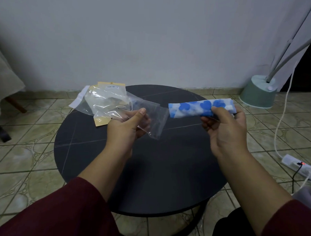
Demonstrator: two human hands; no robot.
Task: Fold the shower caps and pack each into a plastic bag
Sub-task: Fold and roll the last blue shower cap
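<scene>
Hands meet above a round dark bench [113,169], each holding one part of the job. The left hand [127,123] grips a clear plastic bag [157,118], its thumb laid over the top of the film and its fingers curled beneath, so that the bag hangs in the air with its far end pointing toward the right. The right hand [224,124] holds a folded shower cap [196,109], white with blue hearts and rolled into a long narrow bundle; the thumb presses on its upper side and the fingers curl round it near its right end. The cap lies roughly level, its free left end just beside the edge of the bag, and whether the two touch cannot be told. Both are held up clear of the bench top.

On the far left part of the bench lies a loose pile of more clear bags [102,101], with a yellow card header [111,85] showing behind them. Dark red sleeves [72,208] cover both forearms. On the tiled floor [24,156] to the right stand a pale green lamp base [259,93] and a white power strip [298,164] with red lights, a white cord [279,126] running to it.
</scene>
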